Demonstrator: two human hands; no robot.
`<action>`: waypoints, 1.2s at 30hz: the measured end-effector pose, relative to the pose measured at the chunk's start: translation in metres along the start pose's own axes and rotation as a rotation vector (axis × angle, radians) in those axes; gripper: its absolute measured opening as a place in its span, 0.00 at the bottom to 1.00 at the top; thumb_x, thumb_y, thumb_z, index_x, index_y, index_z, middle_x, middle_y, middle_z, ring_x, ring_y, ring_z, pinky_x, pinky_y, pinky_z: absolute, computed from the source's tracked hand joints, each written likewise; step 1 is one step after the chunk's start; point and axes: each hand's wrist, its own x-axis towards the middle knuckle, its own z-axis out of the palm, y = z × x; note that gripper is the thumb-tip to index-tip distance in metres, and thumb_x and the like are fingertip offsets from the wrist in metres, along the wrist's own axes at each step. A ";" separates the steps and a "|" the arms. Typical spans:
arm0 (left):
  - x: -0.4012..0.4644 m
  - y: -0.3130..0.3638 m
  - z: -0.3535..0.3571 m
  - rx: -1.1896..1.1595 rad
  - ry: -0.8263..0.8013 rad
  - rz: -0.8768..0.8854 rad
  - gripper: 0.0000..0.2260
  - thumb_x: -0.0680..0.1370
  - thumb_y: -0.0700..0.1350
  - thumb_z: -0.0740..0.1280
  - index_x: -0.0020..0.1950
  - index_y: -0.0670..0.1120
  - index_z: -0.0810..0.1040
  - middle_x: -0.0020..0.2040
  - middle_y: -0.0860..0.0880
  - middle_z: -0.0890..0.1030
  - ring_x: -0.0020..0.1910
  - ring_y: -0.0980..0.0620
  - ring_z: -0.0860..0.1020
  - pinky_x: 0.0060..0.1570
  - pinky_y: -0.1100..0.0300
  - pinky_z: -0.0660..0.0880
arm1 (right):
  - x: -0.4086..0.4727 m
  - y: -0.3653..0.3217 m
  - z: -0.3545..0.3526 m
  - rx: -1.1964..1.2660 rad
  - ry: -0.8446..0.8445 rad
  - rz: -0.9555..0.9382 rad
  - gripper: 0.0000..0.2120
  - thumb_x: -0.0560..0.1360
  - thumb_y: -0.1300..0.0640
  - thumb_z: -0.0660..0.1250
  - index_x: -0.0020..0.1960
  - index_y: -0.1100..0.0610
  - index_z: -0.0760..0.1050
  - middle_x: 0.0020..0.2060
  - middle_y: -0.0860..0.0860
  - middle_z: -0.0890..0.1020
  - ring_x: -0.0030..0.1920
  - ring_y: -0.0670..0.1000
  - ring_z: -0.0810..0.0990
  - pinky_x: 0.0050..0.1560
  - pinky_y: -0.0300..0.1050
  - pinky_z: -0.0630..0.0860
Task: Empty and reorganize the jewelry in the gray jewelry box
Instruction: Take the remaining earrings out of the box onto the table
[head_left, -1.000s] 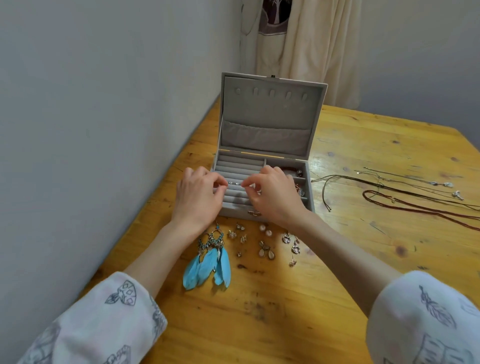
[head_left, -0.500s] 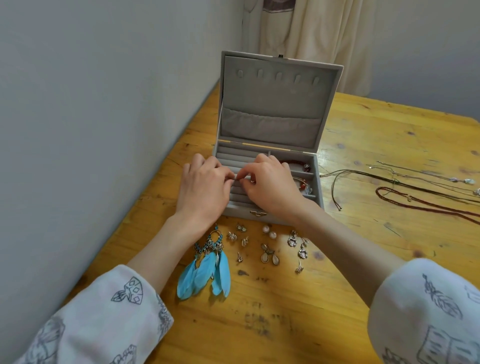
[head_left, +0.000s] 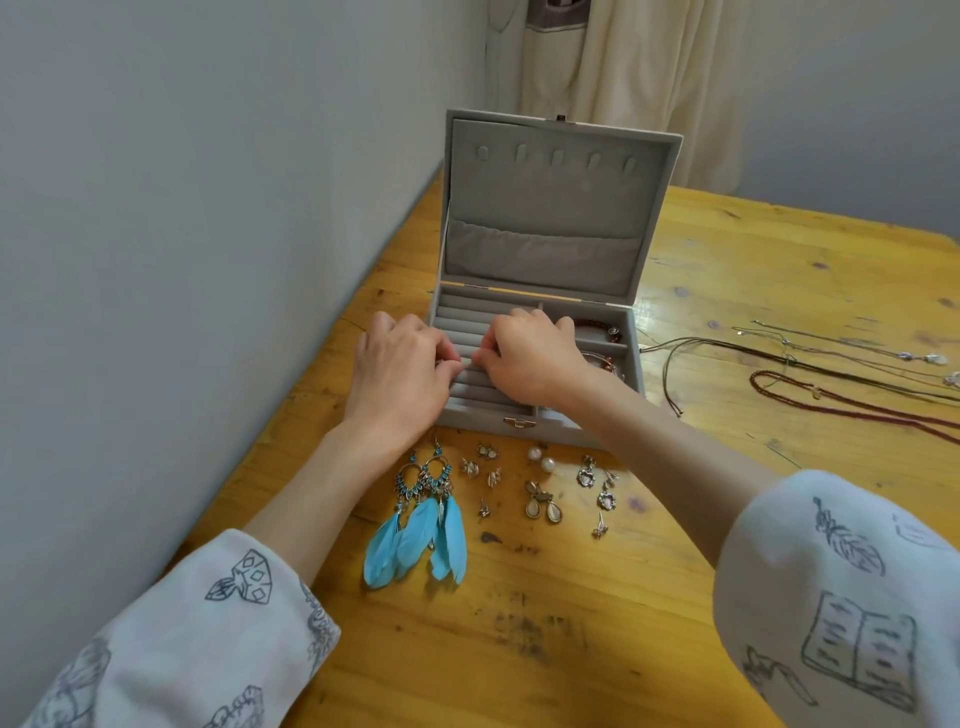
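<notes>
The gray jewelry box (head_left: 540, 423) stands open on the wooden table, its lid (head_left: 558, 208) upright. My left hand (head_left: 402, 376) and my right hand (head_left: 530, 358) meet over the ring rolls (head_left: 467, 317) in the box's left half. Their fingertips are pinched together on a small silver piece that they mostly hide. Bracelets (head_left: 597, 330) lie in the right compartments. In front of the box lie blue feather earrings (head_left: 415, 530), pearl studs (head_left: 541, 460) and several small earrings (head_left: 540, 506).
Necklaces and cords (head_left: 810, 374) are spread on the table to the right of the box. A gray wall (head_left: 208, 260) runs along the table's left edge. A cream curtain (head_left: 623, 62) hangs behind the box.
My hands have drawn closer together and sunk onto the ring rolls, so the small silver piece between them is now nearly hidden. The camera has moved nearer to the box.
</notes>
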 end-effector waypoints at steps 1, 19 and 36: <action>-0.003 0.001 -0.002 -0.004 -0.004 -0.003 0.09 0.77 0.48 0.64 0.52 0.46 0.79 0.56 0.47 0.77 0.58 0.48 0.67 0.52 0.58 0.62 | -0.003 -0.001 -0.001 0.024 0.015 0.007 0.15 0.79 0.49 0.56 0.54 0.57 0.76 0.57 0.55 0.75 0.61 0.57 0.69 0.60 0.55 0.62; -0.109 0.033 -0.007 -0.129 -0.135 0.092 0.07 0.75 0.52 0.66 0.50 0.52 0.80 0.46 0.56 0.68 0.51 0.57 0.61 0.55 0.63 0.61 | -0.152 0.012 0.010 0.147 0.045 -0.028 0.10 0.78 0.49 0.59 0.53 0.51 0.75 0.52 0.47 0.74 0.56 0.50 0.68 0.57 0.45 0.62; -0.119 0.040 0.001 -0.119 -0.171 0.127 0.09 0.76 0.52 0.64 0.53 0.53 0.79 0.46 0.57 0.68 0.51 0.57 0.60 0.55 0.63 0.59 | -0.165 0.014 0.020 0.172 0.047 -0.094 0.09 0.78 0.51 0.59 0.54 0.50 0.75 0.44 0.43 0.67 0.49 0.46 0.64 0.54 0.42 0.58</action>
